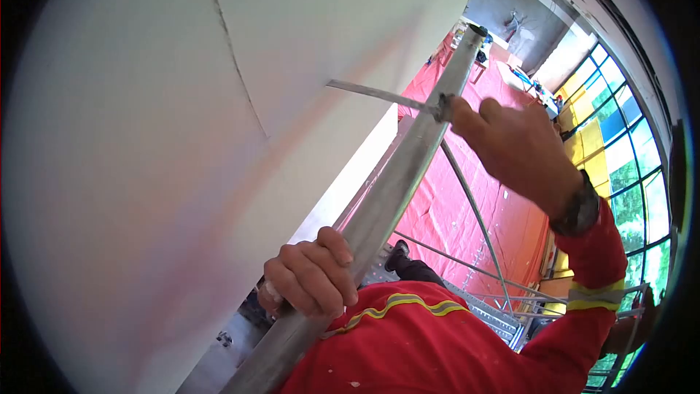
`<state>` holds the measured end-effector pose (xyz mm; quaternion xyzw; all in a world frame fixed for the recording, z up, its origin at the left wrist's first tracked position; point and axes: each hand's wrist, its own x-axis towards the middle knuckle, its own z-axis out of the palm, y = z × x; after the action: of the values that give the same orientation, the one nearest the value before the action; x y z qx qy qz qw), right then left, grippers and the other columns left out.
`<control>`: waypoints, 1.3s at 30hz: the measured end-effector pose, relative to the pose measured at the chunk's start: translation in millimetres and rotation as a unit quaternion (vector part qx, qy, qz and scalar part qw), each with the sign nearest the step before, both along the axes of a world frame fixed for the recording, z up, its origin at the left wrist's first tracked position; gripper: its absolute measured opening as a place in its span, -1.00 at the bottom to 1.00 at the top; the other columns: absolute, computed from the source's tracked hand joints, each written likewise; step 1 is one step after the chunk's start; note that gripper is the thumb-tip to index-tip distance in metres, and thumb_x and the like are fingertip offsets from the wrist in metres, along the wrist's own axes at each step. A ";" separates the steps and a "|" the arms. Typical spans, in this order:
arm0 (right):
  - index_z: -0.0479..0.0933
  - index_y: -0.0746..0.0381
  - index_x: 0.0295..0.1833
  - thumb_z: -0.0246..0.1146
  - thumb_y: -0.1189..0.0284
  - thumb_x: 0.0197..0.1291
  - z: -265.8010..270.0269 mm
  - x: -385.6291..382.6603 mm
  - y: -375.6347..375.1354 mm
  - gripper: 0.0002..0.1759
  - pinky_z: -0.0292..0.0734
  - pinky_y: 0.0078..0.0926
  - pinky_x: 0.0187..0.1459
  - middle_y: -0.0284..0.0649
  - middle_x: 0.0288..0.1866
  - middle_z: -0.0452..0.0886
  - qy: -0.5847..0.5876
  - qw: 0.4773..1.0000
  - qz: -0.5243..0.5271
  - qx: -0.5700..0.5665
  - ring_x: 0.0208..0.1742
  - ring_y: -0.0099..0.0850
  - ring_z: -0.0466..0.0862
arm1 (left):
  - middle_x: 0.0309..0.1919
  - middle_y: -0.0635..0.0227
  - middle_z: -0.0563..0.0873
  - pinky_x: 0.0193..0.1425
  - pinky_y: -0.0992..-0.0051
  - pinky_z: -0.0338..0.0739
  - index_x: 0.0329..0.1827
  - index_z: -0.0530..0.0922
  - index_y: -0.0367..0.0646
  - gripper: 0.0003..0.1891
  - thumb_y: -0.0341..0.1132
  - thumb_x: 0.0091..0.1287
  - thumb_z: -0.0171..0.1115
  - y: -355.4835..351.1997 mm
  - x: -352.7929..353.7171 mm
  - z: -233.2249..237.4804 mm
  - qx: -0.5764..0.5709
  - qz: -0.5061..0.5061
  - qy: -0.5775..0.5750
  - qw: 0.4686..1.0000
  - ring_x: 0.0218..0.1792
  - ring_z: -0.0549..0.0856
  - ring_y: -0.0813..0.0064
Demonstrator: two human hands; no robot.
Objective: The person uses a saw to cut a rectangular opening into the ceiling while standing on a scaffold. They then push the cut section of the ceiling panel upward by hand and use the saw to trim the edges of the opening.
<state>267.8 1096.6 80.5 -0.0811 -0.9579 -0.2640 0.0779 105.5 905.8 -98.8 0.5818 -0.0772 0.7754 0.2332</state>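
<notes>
My right hand (510,149), closed in a fist, grips the end of a long flat metal blade (383,95). The blade reaches left across a grey metal pipe (397,186), and its far tip overlaps the pale panel (160,175) in this view. Grey residue shows on the blade close to my fingers. Lower down, my left hand (310,271) is wrapped round the same pipe, its thumb along the top. A thin dark line (233,58) runs down the upper part of the panel.
The pipe slants across in front of my body. Thinner scaffold bars (477,211) cross below, beside a perforated metal platform (496,321). Pink sheeting (437,197) covers the floor far beneath. Tall windows (634,168) line the right side. A dark shoe (397,255) shows under the pipe.
</notes>
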 end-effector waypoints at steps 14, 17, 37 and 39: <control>0.44 0.16 0.12 0.13 0.44 0.33 -4.5 -13.2 -6.9 -0.73 0.51 -0.40 -0.62 -0.20 -0.49 0.55 0.038 0.998 0.051 -0.022 -0.56 -0.33 0.65 | -0.36 0.11 0.76 0.21 0.20 0.25 -0.42 0.58 -0.18 -0.57 -0.19 0.51 -0.20 1.6 0.6 3.7 0.004 0.005 0.002 1.000 -0.37 0.75 0.21; 0.44 0.13 0.13 0.13 0.43 0.33 -7.2 -2.3 -11.3 -0.72 0.50 -0.41 -0.61 -0.23 -0.48 0.55 0.015 1.000 -0.009 -0.012 -0.56 -0.36 0.64 | -0.36 0.12 0.76 0.21 0.21 0.24 -0.42 0.58 -0.18 -0.57 -0.19 0.51 -0.20 -2.2 -0.6 0.6 -0.004 0.013 -0.015 1.000 -0.37 0.75 0.21; 0.42 0.18 0.18 0.05 0.41 0.41 -32.0 -75.2 10.7 -0.72 0.57 -0.28 -0.52 -0.18 -0.49 0.58 0.058 0.991 0.106 -0.058 -0.52 -0.25 0.68 | -0.38 0.11 0.76 0.21 0.25 0.22 -0.42 0.57 -0.17 -0.62 -0.20 0.44 -0.15 1.5 -4.6 4.4 0.015 -0.009 0.001 1.000 -0.49 0.72 0.21; 0.41 0.19 0.19 0.06 0.41 0.40 -30.2 -97.2 13.0 -0.71 0.57 -0.29 -0.51 -0.17 -0.49 0.58 0.073 0.983 0.165 -0.036 -0.51 -0.25 0.69 | -0.37 0.11 0.76 0.20 0.25 0.23 -0.41 0.58 -0.17 -0.61 -0.20 0.45 -0.16 1.9 -6.4 4.3 0.013 -0.003 0.003 1.000 -0.49 0.72 0.21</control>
<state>170.6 1109.6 50.3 0.0566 -0.9588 -0.2058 0.1876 99.1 907.7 -94.5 0.5872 -0.0879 0.7717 0.2280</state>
